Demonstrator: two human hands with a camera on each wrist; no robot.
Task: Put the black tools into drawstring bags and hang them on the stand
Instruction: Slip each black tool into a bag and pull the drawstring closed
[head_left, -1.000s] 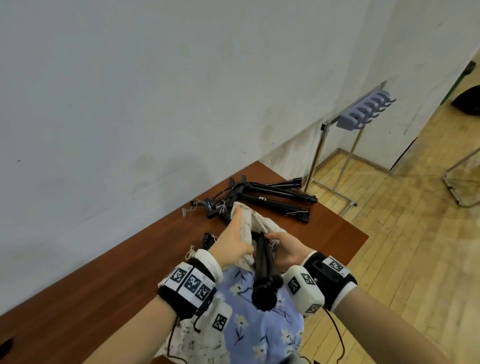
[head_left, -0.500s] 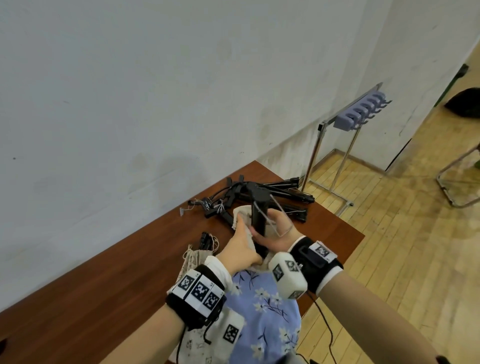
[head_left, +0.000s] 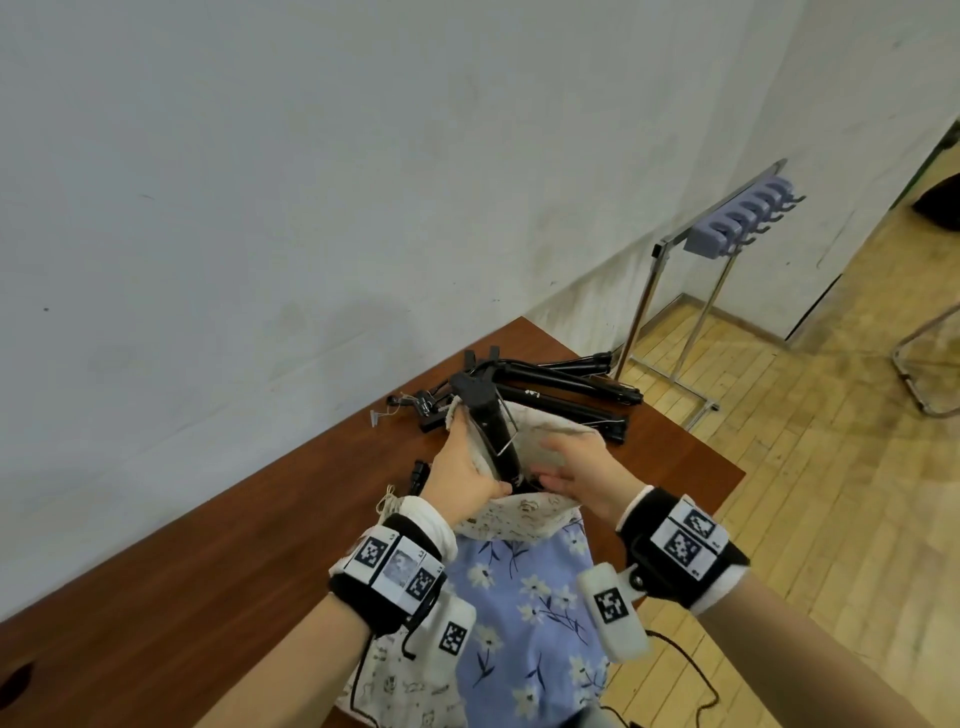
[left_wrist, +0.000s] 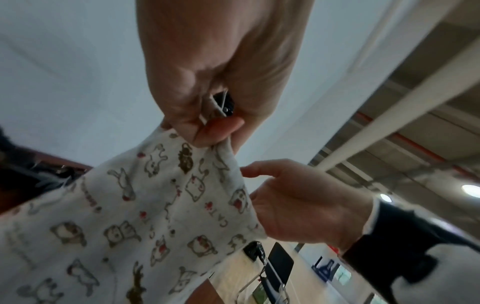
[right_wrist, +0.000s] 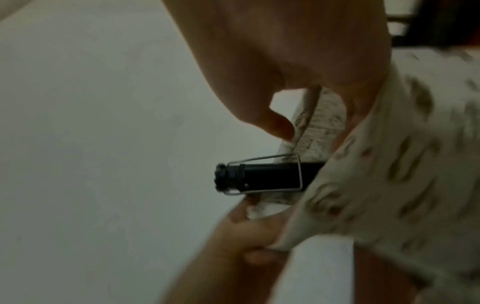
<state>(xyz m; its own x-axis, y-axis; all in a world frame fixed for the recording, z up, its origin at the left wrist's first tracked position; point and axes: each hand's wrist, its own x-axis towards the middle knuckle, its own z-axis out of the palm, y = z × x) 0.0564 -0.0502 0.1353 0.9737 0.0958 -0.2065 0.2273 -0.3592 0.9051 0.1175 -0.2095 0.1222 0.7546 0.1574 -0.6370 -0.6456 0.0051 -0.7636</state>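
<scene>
In the head view a cream printed drawstring bag (head_left: 524, 519) is held open above the table's near edge. A black tool (head_left: 491, 426) with a wire clip stands tilted in its mouth, its upper half sticking out. My left hand (head_left: 467, 462) pinches the bag's left rim, and the tool's shaft lies against its fingers (left_wrist: 215, 131). My right hand (head_left: 571, 462) grips the right rim, thumb (right_wrist: 272, 123) outside the cloth. The right wrist view shows the tool (right_wrist: 270, 176) poking out of the bag (right_wrist: 389, 164). The tool's lower end is hidden inside.
More black tools (head_left: 566, 387) lie piled at the far end of the brown table (head_left: 208, 545). A small black part (head_left: 418, 473) and a bag cord (head_left: 389, 501) lie left of my hands. The metal stand with purple hooks (head_left: 737, 223) is on the wooden floor beyond the table's right end.
A second ago my right hand held the tool over the bag, its round end toward me. The tool now stands in the bag's mouth, and my right hand has moved to the rim.
</scene>
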